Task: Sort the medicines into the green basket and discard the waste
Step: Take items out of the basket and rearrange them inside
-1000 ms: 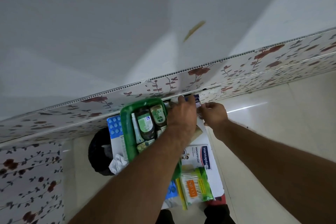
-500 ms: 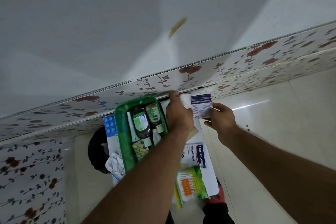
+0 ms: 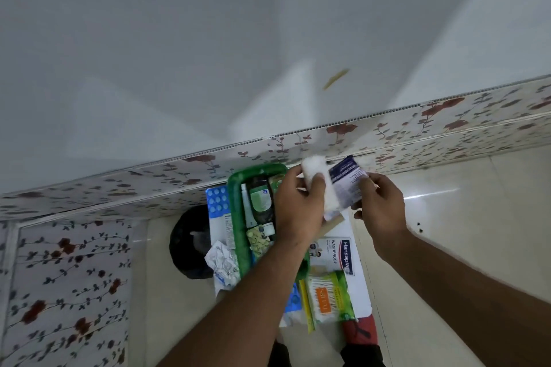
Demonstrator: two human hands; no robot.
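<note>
The green basket [image 3: 236, 202] sits on a small white table and holds a dark bottle [image 3: 261, 202], a white tube and a blister strip. My left hand [image 3: 295, 211] grips a white roll [image 3: 316, 171] above the basket's right side. My right hand [image 3: 378, 205] pinches a blue and white printed wrapper [image 3: 347, 180] that is joined to the roll. Both hands are raised over the far end of the table.
On the table lie a Hansaplast box [image 3: 337, 253], a cotton swab pack [image 3: 329, 298], a blue blister sheet [image 3: 217, 199] and crumpled paper [image 3: 223, 265]. A black bin [image 3: 187, 241] stands on the floor to the left. A floral panelled wall runs behind.
Both hands have lifted the roll and its wrapper up from the far table edge. The hands have drawn apart and more of the roll shows outside the wrapper.
</note>
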